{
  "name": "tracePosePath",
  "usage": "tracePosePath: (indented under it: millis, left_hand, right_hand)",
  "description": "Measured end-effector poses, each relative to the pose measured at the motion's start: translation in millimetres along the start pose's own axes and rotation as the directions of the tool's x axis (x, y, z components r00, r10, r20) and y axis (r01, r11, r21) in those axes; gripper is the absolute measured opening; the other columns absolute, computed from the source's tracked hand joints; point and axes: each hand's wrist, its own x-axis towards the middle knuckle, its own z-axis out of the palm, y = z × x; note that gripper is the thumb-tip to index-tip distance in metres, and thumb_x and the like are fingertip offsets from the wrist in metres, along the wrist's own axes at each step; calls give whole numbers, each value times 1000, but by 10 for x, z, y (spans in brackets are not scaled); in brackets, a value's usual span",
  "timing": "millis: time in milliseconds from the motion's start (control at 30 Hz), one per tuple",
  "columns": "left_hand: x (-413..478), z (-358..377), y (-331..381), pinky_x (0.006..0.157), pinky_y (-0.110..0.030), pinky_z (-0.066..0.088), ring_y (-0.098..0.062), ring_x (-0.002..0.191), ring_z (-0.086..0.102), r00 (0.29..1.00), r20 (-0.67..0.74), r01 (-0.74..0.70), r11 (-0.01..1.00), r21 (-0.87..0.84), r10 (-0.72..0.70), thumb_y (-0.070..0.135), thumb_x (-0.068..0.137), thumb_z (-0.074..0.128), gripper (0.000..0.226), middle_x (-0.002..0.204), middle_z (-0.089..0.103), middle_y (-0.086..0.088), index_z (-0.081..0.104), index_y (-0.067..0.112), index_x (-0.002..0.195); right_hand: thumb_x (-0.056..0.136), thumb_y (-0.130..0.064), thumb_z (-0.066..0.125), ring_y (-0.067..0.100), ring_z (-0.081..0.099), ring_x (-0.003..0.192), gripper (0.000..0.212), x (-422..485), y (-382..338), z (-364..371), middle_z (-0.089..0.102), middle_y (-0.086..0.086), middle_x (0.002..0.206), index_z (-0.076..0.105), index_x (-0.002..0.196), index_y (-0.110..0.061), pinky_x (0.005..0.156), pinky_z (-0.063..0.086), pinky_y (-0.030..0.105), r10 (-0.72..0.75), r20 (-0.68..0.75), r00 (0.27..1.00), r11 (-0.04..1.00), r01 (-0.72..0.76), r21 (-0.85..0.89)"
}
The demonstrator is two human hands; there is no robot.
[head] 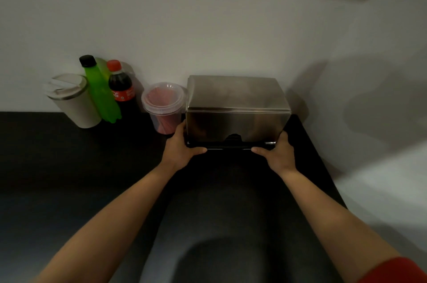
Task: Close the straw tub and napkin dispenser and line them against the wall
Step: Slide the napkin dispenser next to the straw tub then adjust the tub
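A steel napkin dispenser (238, 107) stands on the dark counter (69, 167) at its far right corner, its back close against the wall (208, 28). Its front panel looks shut, with a small dark notch at the bottom middle.

The left hand (181, 148) grips the dispenser's lower left front corner: the thumb lies along the black bottom edge and the other fingers wrap round the left side. The right hand (276, 151) grips the lower right front corner in the same way, thumb along the bottom edge, fingers up the right side. Both hands are closed on the dispenser.

Just beside the dispenser on the left stands the clear straw tub (164, 107), its clear lid on, with red straws inside. It touches or nearly touches the dispenser's left side; which, I cannot tell.

Further left along the far edge, by the wall, stand a cola bottle (121, 91) with a red cap, a green bottle (99, 91) with a black cap, and a pale cup (74, 102) with a lid. A red sleeve (397, 271) shows on the right arm.
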Motion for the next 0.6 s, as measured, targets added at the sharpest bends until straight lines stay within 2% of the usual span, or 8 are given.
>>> tracePosePath:
  millis: [233, 600]
  left_hand:
    - [8, 17, -2, 94, -27, 38, -25, 122, 50, 1000, 0, -9, 1000, 18, 9, 22, 64, 84, 92, 134, 53, -8, 33, 13, 140]
    - [10, 49, 5, 96, -28, 40, -25, 122, 51, 1000, 12, -26, 1000, 17, 26, 19, 66, 83, 92, 134, 53, -8, 31, 12, 142]
  right_hand:
    - [63, -17, 84, 27, 49, 122, 84, -12, -6, -1, 54, 11, 131, 37, 132, -8, 92, 36, 23, -14, -11, 1000, 1000, 15, 23]
    - [63, -16, 84, 24, 50, 122, 88, 6, 9, -28, 54, 9, 132, 35, 136, -11, 93, 36, 22, -22, -17, 1000, 999, 23, 38]
